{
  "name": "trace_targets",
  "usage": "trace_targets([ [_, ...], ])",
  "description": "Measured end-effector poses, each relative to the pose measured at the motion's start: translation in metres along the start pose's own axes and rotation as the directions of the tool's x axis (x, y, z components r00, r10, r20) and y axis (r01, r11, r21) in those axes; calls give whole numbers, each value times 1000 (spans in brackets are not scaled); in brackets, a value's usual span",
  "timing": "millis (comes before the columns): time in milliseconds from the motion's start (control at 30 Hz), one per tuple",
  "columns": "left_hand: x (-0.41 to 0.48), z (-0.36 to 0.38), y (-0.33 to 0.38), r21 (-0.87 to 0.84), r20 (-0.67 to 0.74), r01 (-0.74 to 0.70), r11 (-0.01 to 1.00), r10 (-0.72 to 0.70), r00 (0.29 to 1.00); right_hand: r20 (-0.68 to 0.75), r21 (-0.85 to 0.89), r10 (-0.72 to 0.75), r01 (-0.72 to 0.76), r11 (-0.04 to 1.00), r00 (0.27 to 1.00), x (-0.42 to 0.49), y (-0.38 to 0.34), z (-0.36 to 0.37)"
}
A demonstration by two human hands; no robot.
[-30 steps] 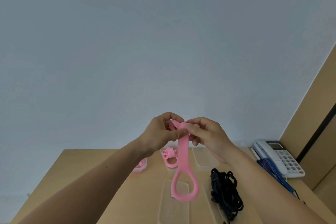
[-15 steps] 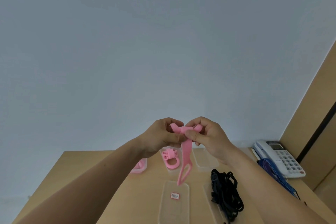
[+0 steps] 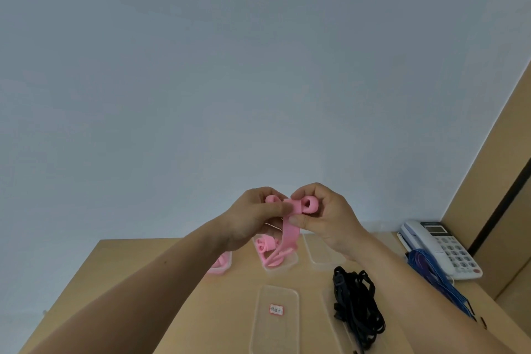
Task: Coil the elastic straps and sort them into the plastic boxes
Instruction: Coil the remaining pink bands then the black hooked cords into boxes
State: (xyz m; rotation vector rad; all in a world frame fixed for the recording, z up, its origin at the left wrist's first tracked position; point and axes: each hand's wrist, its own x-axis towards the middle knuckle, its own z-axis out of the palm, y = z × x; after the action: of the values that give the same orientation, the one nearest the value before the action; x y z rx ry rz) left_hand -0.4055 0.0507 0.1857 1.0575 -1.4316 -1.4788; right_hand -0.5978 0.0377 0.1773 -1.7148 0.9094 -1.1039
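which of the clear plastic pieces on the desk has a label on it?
The near middle one, left of the black straps: it carries a small red-bordered label. The far ones show none.

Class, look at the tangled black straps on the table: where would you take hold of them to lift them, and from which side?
Grip the black straps at the dense knot near their far end, coming from above with the right hand: the strands bunch thickest there, while the near loops lie loose and would likely trail.
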Motion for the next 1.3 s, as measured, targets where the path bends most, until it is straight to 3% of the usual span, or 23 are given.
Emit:
trace_targets([
  [233,0,-6,-2,-24,-87,-125,992,122,989,72,122,149,-157,980,986,5,-6,-2],
  [433,-1,-9,-7,117,-94,-181,977,192,977,62,49,186,-189,981,981,9,-3,4],
  [633,-1,-11,-6,47,-87,-67,997,71,994,30,-10,109,-109,994,994,9,-1,5],
  [833,0,-12,-2,97,-15,35,995,-33,999,29,-11,48,-48,999,998,7,6,4],
  [1033,1,-9,-1,-48,-2,25,999,-25,1000,45,34,31,-33,999,998,5,10,0],
  [1300,0,-9,-1,-37,-21,-52,998,51,998,64,148,84,-92,985,994,4,9,2],
])
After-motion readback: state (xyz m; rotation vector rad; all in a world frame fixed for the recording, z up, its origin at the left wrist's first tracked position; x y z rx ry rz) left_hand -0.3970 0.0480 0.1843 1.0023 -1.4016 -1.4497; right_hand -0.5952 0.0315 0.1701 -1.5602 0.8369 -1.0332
